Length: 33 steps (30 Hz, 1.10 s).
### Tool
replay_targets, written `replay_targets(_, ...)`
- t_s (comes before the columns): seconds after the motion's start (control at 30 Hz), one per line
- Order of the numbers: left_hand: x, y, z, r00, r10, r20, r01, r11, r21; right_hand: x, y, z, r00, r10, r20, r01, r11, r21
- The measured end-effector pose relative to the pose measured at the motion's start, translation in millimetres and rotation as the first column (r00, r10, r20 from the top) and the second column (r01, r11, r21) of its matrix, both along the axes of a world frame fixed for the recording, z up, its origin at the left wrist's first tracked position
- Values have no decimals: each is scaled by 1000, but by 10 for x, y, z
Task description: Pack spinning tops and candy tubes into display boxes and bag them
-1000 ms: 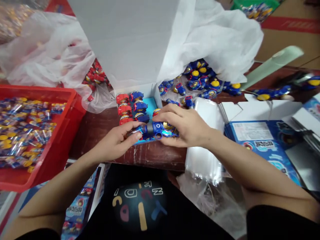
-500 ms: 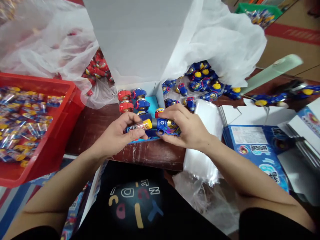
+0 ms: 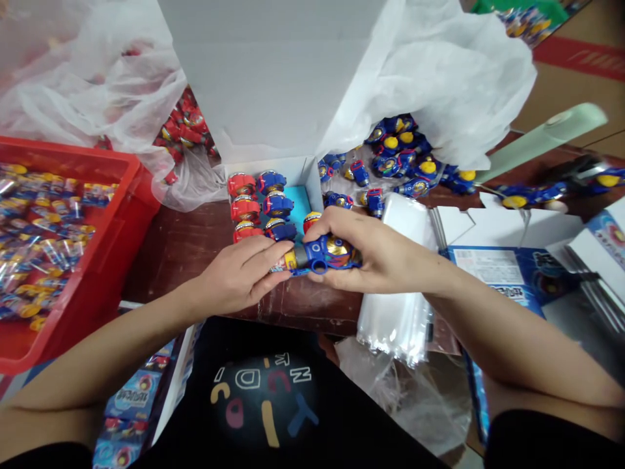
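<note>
My right hand point(image 3: 374, 251) grips a blue plastic toy point(image 3: 336, 251) with a gold round centre, its dark nozzle pointing left. In my left hand point(image 3: 244, 270) is a small clear tube with a yellow cap point(image 3: 290, 260), mostly covered by my fingers. The capped end meets the toy's nozzle; whether it is seated cannot be told. Just beyond my hands stands an open box with a tall white lid point(image 3: 273, 78). Inside it, red toys point(image 3: 243, 208) and blue toys point(image 3: 277, 204) sit in two columns, and another red and yellow piece point(image 3: 311, 221) shows beside my right fingers.
A red crate point(image 3: 131, 195) of small capped tubes stands at left. Loose blue toys point(image 3: 395, 156) spill from a white bag at right. Clear plastic sleeves point(image 3: 395, 319) lie beneath my right forearm. Printed blue cartons point(image 3: 488, 260) and a pale green tube point(image 3: 547, 140) are farther right.
The tube's yellow cap has come against the toy's nozzle, and my left hand has turned over it. Both hands have come slightly nearer to me, uncovering more toys in the box.
</note>
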<state>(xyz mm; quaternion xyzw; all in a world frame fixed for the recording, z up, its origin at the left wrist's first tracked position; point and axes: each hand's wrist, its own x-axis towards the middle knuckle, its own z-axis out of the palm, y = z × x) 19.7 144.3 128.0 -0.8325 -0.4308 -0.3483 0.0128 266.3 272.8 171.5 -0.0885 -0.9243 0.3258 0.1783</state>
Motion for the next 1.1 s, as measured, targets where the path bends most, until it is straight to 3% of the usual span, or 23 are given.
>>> replay_targets(0.03,-10,12,-29,999,-4,-35,5,1000,27,-11,7,-14,1000,4,15,-3,998,-68)
replay_targets(0.1,-25,38,-29,998,1,-57,-3,999,-47,-22,12,-68,1000,-20,-12,19,996,-87)
replay_targets(0.2,-19,77,98,999,18,48,-3,951,-308,-2,9,-149,994,-16,-105,32,988,151)
replay_targets(0.27,-5,100,215,979,30,200,82,846,-527,24,14,-173,992,38,-122,11,926,378)
replay_targets(0.3,2,111,268,959,44,279,150,759,-633,35,20,-180,989,77,-126,-8,881,473)
replay_targets(0.37,12,125,342,924,93,371,253,580,-775,44,32,-189,977,154,-146,-41,811,584)
replay_targets(0.4,15,127,356,922,112,370,252,552,-795,40,35,-193,972,165,-166,-38,812,583)
replay_targets(0.43,17,128,354,933,119,339,208,591,-780,29,33,-193,971,146,-188,-23,845,534)
replay_targets(0.47,16,128,334,950,117,288,132,687,-715,14,26,-186,974,103,-203,-5,900,435)
replay_targets(0.53,6,137,260,983,103,152,-24,892,-451,-24,4,-145,988,-24,-156,42,993,114)
replay_targets(0.57,-4,151,217,992,94,89,-62,950,-307,-40,-4,-109,994,-71,-88,66,996,-60)
replay_targets(0.63,-32,202,154,997,69,17,-66,987,-149,-52,2,-22,994,-89,59,102,951,-290)
replay_targets(0.67,-49,236,145,998,57,18,-53,986,-160,-42,21,22,992,-83,97,111,938,-327)
replay_targets(0.73,-87,304,177,991,79,111,-39,946,-322,8,94,85,995,-86,50,96,963,-252)
replay_targets(0.8,-123,352,243,932,182,313,36,813,-581,90,197,98,990,-116,-78,112,992,-60)
replay_targets(0.87,-149,373,296,775,334,536,263,601,-755,177,303,54,980,-131,-147,148,982,117)
replay_targets(0.93,-151,379,309,595,461,659,530,392,-752,250,382,-23,984,-100,-147,131,968,216)
replay_targets(0.97,-141,381,301,538,502,677,624,303,-721,278,403,-61,986,-78,-145,111,964,241)
replay_targets(1.1,-53,394,249,493,570,657,784,36,-620,326,376,-53,973,-145,-179,184,958,221)
